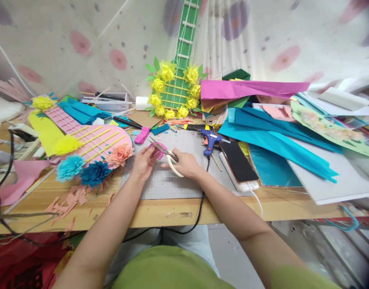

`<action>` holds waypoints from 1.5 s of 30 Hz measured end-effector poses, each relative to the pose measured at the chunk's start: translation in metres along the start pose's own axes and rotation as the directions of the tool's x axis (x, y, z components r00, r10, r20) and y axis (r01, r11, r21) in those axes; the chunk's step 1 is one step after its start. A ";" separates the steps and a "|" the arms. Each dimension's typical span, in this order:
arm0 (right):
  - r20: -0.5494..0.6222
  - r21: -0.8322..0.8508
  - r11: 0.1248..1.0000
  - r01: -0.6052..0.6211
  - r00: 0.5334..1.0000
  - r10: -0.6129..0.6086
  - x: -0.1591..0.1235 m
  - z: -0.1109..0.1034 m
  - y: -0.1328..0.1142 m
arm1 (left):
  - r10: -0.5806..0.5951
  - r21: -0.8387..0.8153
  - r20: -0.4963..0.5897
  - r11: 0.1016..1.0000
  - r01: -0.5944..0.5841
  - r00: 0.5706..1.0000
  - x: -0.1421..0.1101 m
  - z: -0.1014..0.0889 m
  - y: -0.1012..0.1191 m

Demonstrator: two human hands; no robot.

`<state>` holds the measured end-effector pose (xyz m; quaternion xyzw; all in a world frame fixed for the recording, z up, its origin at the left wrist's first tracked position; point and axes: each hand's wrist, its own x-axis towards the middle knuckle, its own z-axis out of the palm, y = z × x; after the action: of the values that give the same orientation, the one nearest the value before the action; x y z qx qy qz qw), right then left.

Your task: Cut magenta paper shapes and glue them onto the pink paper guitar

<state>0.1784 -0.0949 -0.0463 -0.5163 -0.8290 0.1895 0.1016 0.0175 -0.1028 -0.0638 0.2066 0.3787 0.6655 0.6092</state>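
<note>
Head view, left hand (pixel 143 161) holding pink paper (pixel 159 155), right hand (pixel 186 163) gripping scissors (pixel 168 153)

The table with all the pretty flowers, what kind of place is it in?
It looks like a craft corner, perhaps a small workshop. The right hand holds scissors, a blue glue gun lies nearby, and behind stands a green guitar-shaped piece trimmed with yellow flowers.

Top: olive-green fabric (pixel 169 269), its front rounded, at 6 o'clock. Right sleeve (pixel 301 277): matching green, between 4 and 5 o'clock, edge blurred. Legwear (pixel 199 237): pale blue-grey, partly visible, 5 to 7 o'clock. Forearms (pixel 112 220) uncovered; hands (pixel 143 162) bare.
</note>
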 end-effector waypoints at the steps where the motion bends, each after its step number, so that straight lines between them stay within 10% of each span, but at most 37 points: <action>1: -0.003 -0.003 1.000 -0.005 1.000 0.005 0.000 0.000 0.000 | 0.001 0.004 -0.005 1.000 -0.001 1.000 0.000 0.000 0.000; 22: -0.190 0.545 0.828 -0.135 0.941 0.279 0.019 0.016 0.031 | 0.036 0.276 -0.053 0.961 -0.020 0.998 -0.003 0.001 -0.005; 34: -0.076 0.875 0.473 -0.106 0.934 0.350 0.025 0.017 0.037 | 0.180 0.659 0.405 0.622 -0.423 0.897 -0.028 0.016 0.030; 40: -0.059 0.898 0.429 -0.099 0.938 0.342 0.027 0.020 0.040 | 0.104 0.649 0.411 0.665 -0.370 0.906 -0.023 0.013 0.042; 45: -0.054 0.900 0.426 -0.098 0.942 0.331 0.026 0.018 0.039 | 0.167 0.769 0.459 0.417 -0.484 0.873 -0.007 0.006 0.077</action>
<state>0.1924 -0.0601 -0.0792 -0.5064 -0.5177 0.5452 0.4223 -0.0275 -0.1062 -0.0008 0.6567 0.5106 0.4473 0.3286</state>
